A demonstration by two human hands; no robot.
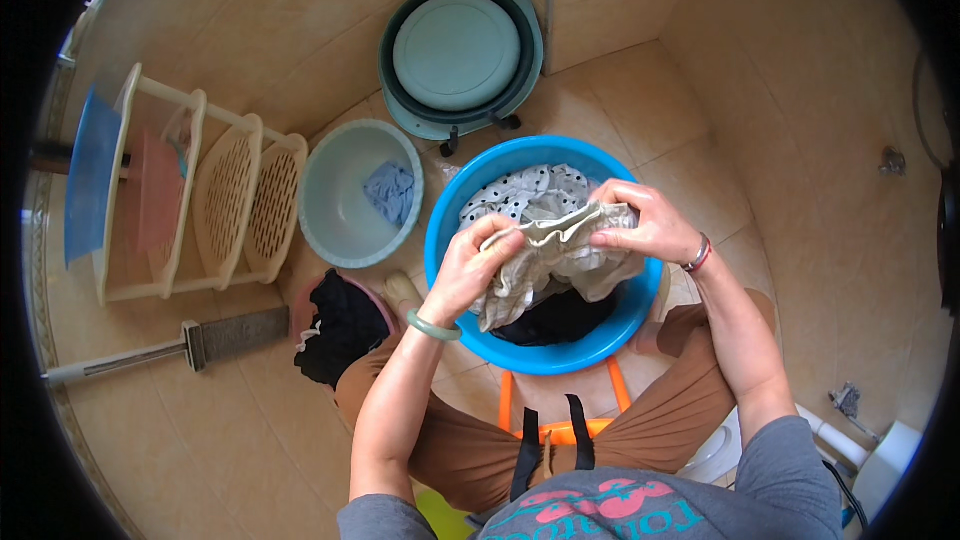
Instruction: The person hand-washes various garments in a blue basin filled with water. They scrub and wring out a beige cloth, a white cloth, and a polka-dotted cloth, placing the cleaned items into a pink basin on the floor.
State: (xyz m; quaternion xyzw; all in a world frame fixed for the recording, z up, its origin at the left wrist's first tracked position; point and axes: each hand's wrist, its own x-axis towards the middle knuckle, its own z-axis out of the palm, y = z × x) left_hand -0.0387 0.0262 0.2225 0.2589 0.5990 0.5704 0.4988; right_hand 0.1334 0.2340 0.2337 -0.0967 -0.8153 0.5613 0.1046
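Over the round basin hangs crinkled cloth.

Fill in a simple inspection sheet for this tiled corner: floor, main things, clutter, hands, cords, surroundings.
Surface: tan tiled floor.
Main things: cream garment with a gathered edge, held above a blue basin; black-dotted white fabric and black fabric in the basin.
Clutter: pale green basin with light-blue cloth; pink basin with black cloth.
Hands: left hand and right hand both grip the garment's gathered edge.
Cables: dark cord at lower right, ends unclear.
Surroundings: cream slotted rack and flat mop at left; teal tub beyond the basins.
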